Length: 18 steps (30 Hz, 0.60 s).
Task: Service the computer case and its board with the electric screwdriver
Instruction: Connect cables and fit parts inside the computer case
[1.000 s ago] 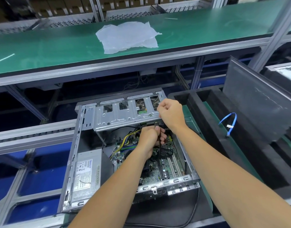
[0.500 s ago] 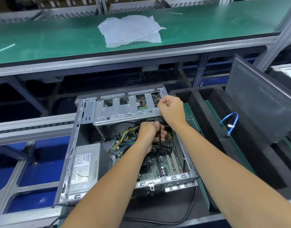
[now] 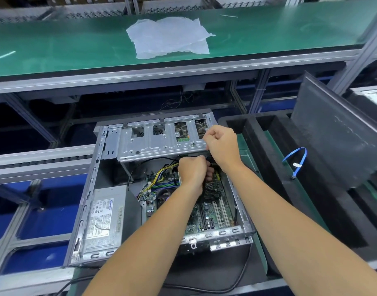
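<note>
At frame centre the open computer case (image 3: 91,210) holds its board (image 3: 206,212). My left hand (image 3: 191,171) grips a black cable (image 3: 211,190) inside; my right hand (image 3: 220,146) is clenched at the drive cage (image 3: 159,142), what it grasps hidden.

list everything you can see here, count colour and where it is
computer case: one, grey metal, open, centre of the lower bench
drive cage: one, silver, across the far end of the case
board: one, green, on the case floor
power supply: one, silver with a white label, left side of the case
plastic sheet: one, white, crumpled, on the green upper shelf
cable: one, blue, on the black foam tray at right
side panel: one, dark grey, leaning in the tray
left hand: gripping a black cable inside the case
right hand: fingers curled at the cage's right end
</note>
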Motion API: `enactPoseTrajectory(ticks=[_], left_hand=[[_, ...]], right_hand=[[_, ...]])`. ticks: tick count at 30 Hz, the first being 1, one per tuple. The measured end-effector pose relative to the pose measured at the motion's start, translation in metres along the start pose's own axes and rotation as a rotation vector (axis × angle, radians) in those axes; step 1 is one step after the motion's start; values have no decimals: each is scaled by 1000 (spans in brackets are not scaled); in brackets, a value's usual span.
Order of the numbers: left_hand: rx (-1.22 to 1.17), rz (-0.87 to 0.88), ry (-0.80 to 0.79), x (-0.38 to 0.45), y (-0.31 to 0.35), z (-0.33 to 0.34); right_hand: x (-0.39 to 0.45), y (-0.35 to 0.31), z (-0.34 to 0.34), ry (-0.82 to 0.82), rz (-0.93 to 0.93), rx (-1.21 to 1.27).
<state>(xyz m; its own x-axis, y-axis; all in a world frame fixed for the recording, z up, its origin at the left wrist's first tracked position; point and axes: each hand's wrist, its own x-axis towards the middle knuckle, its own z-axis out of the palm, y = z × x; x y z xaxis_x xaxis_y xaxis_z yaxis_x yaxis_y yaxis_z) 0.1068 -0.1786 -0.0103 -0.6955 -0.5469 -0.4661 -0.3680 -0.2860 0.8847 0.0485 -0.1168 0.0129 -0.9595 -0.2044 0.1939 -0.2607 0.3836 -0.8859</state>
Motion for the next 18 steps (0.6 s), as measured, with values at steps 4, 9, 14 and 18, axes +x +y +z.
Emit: enactPoseTrajectory(ticks=[4, 9, 14, 18], left_hand=[[60, 2, -123, 4, 1, -10], [813, 136, -602, 20, 12, -66], [1135, 353, -738, 20, 5, -82], [1080, 477, -658, 20, 4, -93]], right_hand=[[2, -1, 0, 9, 4, -4], [2, -2, -1, 9, 28, -15], [2, -2, 1, 10, 41, -40], [3, -1, 1, 16, 45, -37]])
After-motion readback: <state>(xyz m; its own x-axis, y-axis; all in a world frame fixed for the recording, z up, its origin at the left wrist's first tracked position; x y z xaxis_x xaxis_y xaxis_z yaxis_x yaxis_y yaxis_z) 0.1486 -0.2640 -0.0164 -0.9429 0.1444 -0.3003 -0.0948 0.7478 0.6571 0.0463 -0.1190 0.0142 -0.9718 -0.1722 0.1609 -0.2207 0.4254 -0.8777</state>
